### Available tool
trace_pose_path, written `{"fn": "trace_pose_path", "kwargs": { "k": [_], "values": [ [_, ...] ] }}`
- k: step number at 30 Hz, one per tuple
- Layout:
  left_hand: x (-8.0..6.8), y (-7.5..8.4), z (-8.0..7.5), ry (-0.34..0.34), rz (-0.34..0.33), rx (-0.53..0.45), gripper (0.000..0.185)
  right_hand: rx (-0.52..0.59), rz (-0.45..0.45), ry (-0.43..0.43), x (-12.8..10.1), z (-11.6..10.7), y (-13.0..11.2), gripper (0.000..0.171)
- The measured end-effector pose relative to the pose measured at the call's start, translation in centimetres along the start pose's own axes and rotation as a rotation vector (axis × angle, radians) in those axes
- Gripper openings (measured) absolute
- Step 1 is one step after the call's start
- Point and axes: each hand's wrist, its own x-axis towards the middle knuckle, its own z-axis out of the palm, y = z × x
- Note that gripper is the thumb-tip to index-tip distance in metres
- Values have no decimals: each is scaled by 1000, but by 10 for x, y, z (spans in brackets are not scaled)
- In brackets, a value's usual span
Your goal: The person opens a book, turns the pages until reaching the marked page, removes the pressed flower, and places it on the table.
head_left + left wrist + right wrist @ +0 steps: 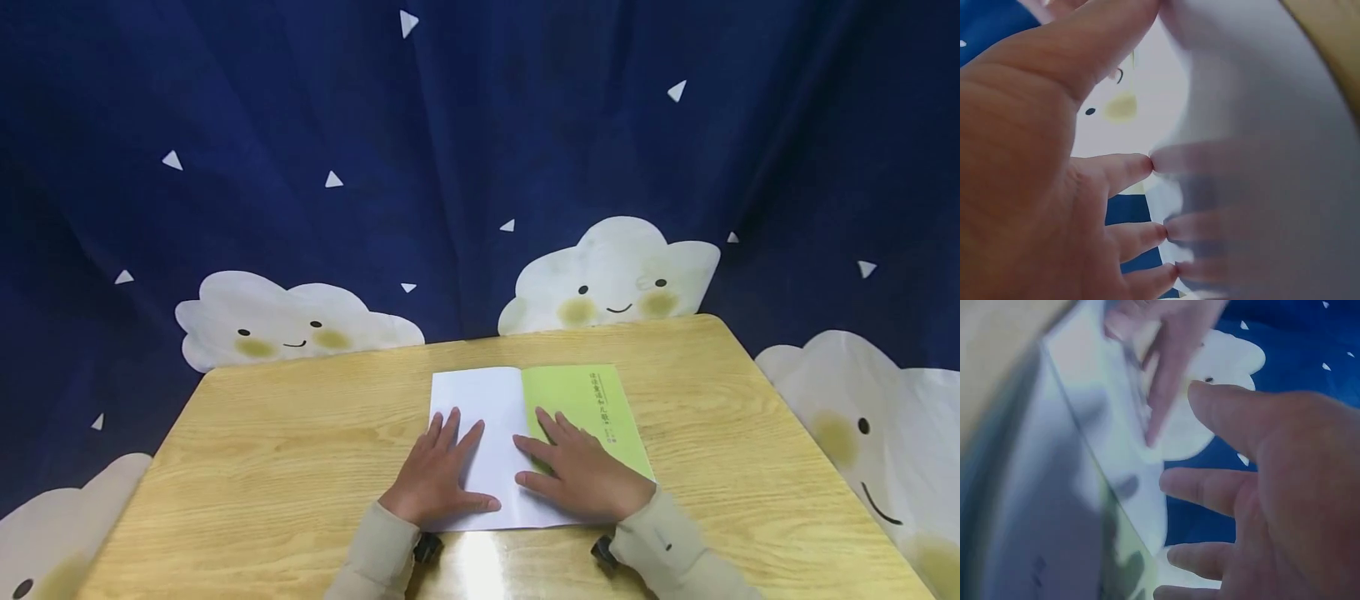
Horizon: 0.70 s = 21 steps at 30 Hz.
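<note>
An open booklet (480, 396) lies flat on the table, its left page white and its right page (558, 387) yellow-green with dark vertical print. Spread over the white page is my left hand (433, 482), fingers straight; in the left wrist view its fingertips (1159, 232) touch the glossy paper. My right hand (588, 475) is over the green page near the fold, thumb and fingers extended and apart. Whether its fingertips (1175, 480) touch the paper cannot be told from the right wrist view. Neither hand grips anything.
The wooden table (285, 450) extends to both sides of the booklet. Behind it hangs a dark blue curtain (300, 100) with white triangles and smiling clouds (615, 267). Small black devices (427, 547) sit at both sleeve cuffs.
</note>
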Motion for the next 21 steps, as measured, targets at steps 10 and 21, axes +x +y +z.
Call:
{"fn": "trace_pose_path", "kwargs": {
  "k": [10,21],
  "values": [
    [0,-1,0,-34,-14,24,104,70,159,34,26,-37,38,72],
    [0,-2,6,-26,-13,5,105,144,312,45,17,-45,82,92]
  ]
}}
